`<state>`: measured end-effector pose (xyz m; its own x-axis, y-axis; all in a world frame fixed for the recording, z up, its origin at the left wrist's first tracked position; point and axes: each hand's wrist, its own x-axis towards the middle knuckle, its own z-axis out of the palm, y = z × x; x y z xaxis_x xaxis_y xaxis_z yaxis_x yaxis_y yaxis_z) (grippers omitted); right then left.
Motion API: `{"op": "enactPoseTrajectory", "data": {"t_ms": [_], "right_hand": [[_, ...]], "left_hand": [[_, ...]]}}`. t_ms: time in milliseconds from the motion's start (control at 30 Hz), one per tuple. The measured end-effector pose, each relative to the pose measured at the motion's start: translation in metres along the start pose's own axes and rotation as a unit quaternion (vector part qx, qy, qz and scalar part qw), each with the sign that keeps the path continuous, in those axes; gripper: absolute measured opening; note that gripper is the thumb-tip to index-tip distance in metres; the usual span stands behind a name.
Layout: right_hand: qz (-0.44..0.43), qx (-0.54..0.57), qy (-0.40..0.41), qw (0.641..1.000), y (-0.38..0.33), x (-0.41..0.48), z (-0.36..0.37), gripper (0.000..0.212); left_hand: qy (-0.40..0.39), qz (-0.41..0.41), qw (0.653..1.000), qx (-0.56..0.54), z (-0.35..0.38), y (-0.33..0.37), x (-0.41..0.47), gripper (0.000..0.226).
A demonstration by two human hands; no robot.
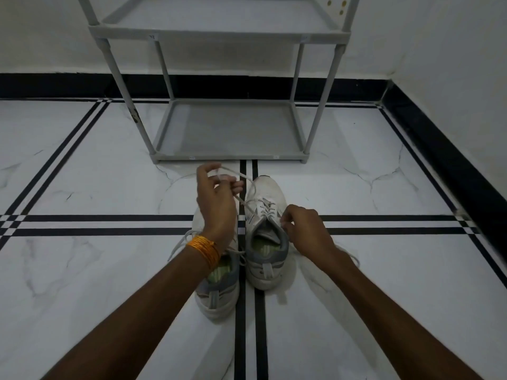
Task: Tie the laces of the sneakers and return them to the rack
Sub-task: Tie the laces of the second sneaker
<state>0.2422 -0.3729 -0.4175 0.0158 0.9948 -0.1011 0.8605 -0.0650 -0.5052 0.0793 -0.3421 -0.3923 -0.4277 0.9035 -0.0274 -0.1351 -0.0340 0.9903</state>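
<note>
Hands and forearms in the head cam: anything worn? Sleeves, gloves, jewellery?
Both hands are bare: no gloves, and no rings that I can make out. The left hand has a stack of thin orange-gold bangles at the wrist. The right hand has nothing at the wrist. Both forearms are uncovered to the frame's edge, with no sleeves visible.

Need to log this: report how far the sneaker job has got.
Done: nothing visibly finished; no knot shows. In hand: the left hand pulls a lace of the right sneaker up and away, the right hand pinches its other end. Left: finish it, tie the left sneaker, whose laces lie loose, and put both on the rack.
</note>
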Motion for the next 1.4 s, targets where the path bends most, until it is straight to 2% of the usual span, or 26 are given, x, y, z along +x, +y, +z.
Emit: {"op": "enactPoseTrajectory", "data": {"t_ms": [67, 100, 167, 233, 267, 333, 400, 467, 567, 633, 700, 833, 1000, 1067, 1133, 1300, 1333, 1400], "right_hand": [[0.004, 0.032, -0.006, 0.999, 0.001, 0.002, -0.001, 0.017], [0.006, 0.037, -0.012, 0.999, 0.001, 0.003, -0.001, 0.018], [0.007, 0.024, -0.023, 0.999, 0.000, 0.005, -0.001, 0.018], [0.009, 0.004, -0.031, 0.999, -0.002, 0.008, -0.002, 0.017], [0.015, 0.001, -0.035, 0.999, -0.004, 0.008, -0.003, 0.018], [0.028, 0.015, -0.032, 0.999, -0.005, 0.008, -0.002, 0.020], [0.042, 0.054, -0.010, 0.998, -0.004, 0.006, -0.001, 0.018], [0.067, 0.104, 0.006, 0.992, -0.003, 0.006, 0.003, 0.016], [0.113, 0.194, -0.010, 0.974, 0.000, 0.005, 0.007, 0.012], [0.132, 0.253, -0.014, 0.958, 0.000, 0.002, 0.008, 0.005], [0.140, 0.279, 0.005, 0.950, 0.001, 0.001, 0.007, 0.020], [0.155, 0.276, 0.031, 0.948, 0.002, 0.002, 0.005, 0.041], [0.119, 0.232, 0.059, 0.964, 0.004, 0.003, 0.011, 0.042], [0.114, 0.214, 0.059, 0.968, 0.002, 0.003, 0.009, 0.040], [0.109, 0.176, 0.043, 0.977, 0.002, 0.002, 0.003, 0.037], [0.059, 0.011, -0.093, 0.994, 0.001, -0.003, -0.037, 0.031], [0.039, 0.001, -0.086, 0.996, -0.002, -0.004, -0.047, 0.032], [-0.001, 0.026, -0.040, 0.999, -0.013, -0.007, -0.066, 0.036]], "left_hand": [[0.035, 0.004, 0.990, 0.133, -0.012, -0.011, 0.007, 0.038], [0.032, 0.040, 0.971, 0.234, -0.017, -0.015, 0.008, 0.048], [-0.018, 0.174, 0.903, 0.393, -0.025, -0.023, 0.007, 0.064], [-0.136, 0.296, 0.807, 0.492, -0.022, -0.031, 0.005, 0.056], [-0.203, 0.312, 0.767, 0.523, -0.019, -0.036, 0.002, 0.044], [-0.288, 0.275, 0.725, 0.561, -0.014, -0.042, -0.003, 0.026], [-0.297, 0.247, 0.725, 0.570, -0.015, -0.046, 0.000, 0.023], [-0.302, 0.228, 0.741, 0.555, -0.015, -0.046, 0.005, 0.018], [-0.364, 0.098, 0.794, 0.477, -0.011, -0.045, 0.008, 0.022], [-0.374, 0.030, 0.819, 0.435, -0.009, -0.045, 0.006, 0.027], [-0.373, -0.013, 0.835, 0.405, -0.009, -0.044, 0.006, 0.032], [-0.369, -0.027, 0.852, 0.372, -0.010, -0.047, 0.004, 0.041], [-0.341, -0.017, 0.874, 0.345, -0.011, -0.052, 0.004, 0.045], [-0.339, -0.006, 0.872, 0.352, -0.011, -0.052, 0.003, 0.041], [-0.341, 0.044, 0.855, 0.389, -0.012, -0.048, 0.001, 0.040], [-0.328, 0.271, 0.744, 0.515, -0.018, -0.008, 0.004, 0.041], [-0.314, 0.304, 0.736, 0.518, -0.019, 0.004, 0.007, 0.040], [-0.294, 0.343, 0.745, 0.491, -0.017, 0.027, 0.013, 0.042]]}}
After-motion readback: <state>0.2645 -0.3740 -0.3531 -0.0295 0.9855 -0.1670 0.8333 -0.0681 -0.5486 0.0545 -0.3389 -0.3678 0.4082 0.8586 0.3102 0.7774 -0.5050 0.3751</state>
